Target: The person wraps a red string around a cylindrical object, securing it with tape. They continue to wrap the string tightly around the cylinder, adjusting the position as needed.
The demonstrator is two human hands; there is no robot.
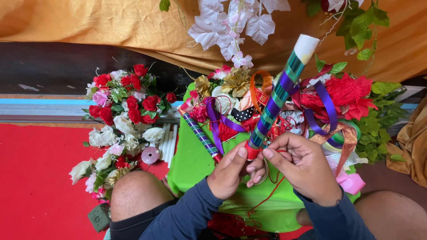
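My left hand and my right hand both grip the lower end of a white tube wound with purple and green ribbon. The tube tilts up and away to the right, and its bottom end is red. A thin red thread runs from my right fingers down toward my lap. A second ribbon-wrapped tube lies on the green cloth just left of my left hand.
A heap of ribbons, bows and red and gold fabric flowers covers the green cloth. A bunch of red and white artificial flowers lies to the left on the red floor mat, with a small spool and white tubes. Orange drapery hangs behind.
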